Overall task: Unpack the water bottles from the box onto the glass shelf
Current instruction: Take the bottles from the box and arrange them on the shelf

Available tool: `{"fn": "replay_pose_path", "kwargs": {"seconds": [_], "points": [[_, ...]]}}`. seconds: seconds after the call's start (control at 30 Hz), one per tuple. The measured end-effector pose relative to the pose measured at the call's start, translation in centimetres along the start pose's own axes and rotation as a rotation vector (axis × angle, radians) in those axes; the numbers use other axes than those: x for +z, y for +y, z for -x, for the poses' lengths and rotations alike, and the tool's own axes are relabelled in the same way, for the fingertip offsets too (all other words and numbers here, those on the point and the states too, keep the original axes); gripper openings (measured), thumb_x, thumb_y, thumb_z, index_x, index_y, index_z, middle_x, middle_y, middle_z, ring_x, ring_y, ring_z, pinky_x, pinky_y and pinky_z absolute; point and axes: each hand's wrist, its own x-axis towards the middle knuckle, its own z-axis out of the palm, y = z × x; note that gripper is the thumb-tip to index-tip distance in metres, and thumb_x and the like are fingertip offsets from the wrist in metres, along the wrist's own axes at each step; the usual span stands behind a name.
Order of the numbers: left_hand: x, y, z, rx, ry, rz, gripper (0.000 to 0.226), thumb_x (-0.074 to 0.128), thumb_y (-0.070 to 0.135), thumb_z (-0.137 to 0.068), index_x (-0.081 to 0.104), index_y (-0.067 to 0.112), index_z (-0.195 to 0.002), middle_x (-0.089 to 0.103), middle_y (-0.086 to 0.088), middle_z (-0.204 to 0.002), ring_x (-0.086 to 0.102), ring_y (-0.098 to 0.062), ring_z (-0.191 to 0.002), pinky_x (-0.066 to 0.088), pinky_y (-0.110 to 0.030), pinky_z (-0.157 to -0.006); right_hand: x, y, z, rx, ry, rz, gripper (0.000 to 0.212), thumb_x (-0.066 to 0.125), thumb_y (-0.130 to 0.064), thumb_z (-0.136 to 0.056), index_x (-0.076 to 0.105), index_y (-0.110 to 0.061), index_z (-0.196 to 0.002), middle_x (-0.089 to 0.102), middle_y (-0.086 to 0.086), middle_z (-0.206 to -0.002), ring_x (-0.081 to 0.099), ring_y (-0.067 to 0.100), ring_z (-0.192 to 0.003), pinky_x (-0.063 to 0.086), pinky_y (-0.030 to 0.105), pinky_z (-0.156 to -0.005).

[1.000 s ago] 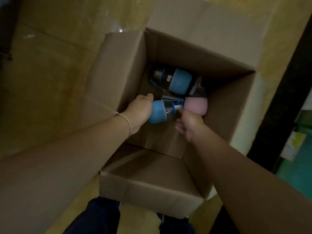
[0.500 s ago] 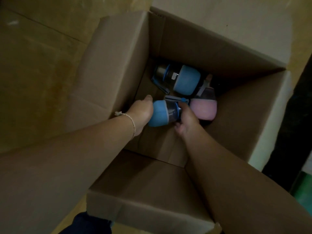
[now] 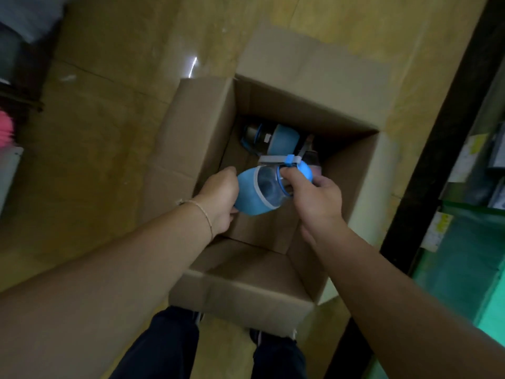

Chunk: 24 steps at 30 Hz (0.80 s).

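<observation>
An open cardboard box (image 3: 202,127) stands on the floor below me. I hold a blue water bottle (image 3: 257,192) with a clear middle sideways above the box's opening. My left hand (image 3: 221,198) grips its blue bottom end. My right hand (image 3: 311,195) grips its lid end, the grey strap sticking out above my fingers. Deeper in the box lie a second blue bottle (image 3: 273,139) and a pink bottle (image 3: 314,166), the pink one mostly hidden behind my right hand. The glass shelf is not in view.
The box's flaps (image 3: 240,288) are folded outward on all sides. A dark upright post (image 3: 437,143) and a green surface (image 3: 461,272) lie to the right. Dark and pink items (image 3: 5,127) sit at the far left. My legs (image 3: 164,348) stand just behind the box.
Both hands have lifted the blue bottle up from the bottom of the box toward its opening. My view has pulled back from the box.
</observation>
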Motion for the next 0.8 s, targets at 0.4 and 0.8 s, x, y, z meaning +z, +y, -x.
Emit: {"fn": "replay_pose_path", "kwargs": {"seconds": [0.4,0.8], "points": [[-3.8,5.5,23.7,-0.045,-0.219,0.233,0.059,0.039,0.045,-0.100,0.039,0.003,-0.142,0.055,-0.023,-0.128,0.052,-0.038,-0.123,0.032,-0.049,-0.110,-10.3,-17.4,19.1,-0.408,-0.065,0.248,0.042,0.081,-0.043,-0.072,0.060,-0.025,-0.104,0.066,-0.013,-0.088,0.063,-0.006,-0.070,0.044,0.012,-0.054],[-5.5,8.6,48.0,0.149,-0.388,0.182,0.064,0.043,0.047,-0.096,0.040,0.000,-0.140,0.053,-0.027,-0.131,0.057,-0.038,-0.112,0.037,-0.049,-0.107,-21.3,-31.7,37.8,-0.724,-0.031,0.316,0.046,0.081,-0.047,-0.069,0.058,-0.027,-0.104,0.064,-0.015,-0.091,0.064,-0.001,-0.080,0.052,0.021,-0.064]]}}
